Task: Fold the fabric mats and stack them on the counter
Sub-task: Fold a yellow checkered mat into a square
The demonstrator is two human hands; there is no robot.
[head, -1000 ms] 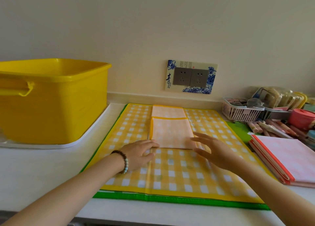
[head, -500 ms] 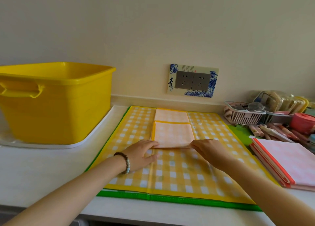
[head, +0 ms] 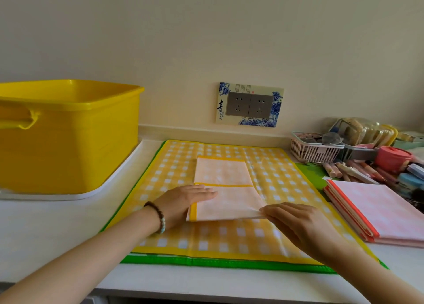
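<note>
Printed surround (head: 278, 92) of the double wall socket (head: 249, 108), left margin: one large black brush-style character, 青 (head: 221, 105), upright. Just right of and below that character: a few much smaller black characters (head: 221, 116), too small to read. Top margin of the same surround: several short vertical columns of fine print (head: 242, 88), illegible, followed by a small red seal-like mark (head: 252, 92), characters not resolved.

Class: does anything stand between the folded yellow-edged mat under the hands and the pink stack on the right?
Nothing visible does. Between the folded yellow-edged mat and the pink stack there is only the spread checked mat, lying flat.
</note>
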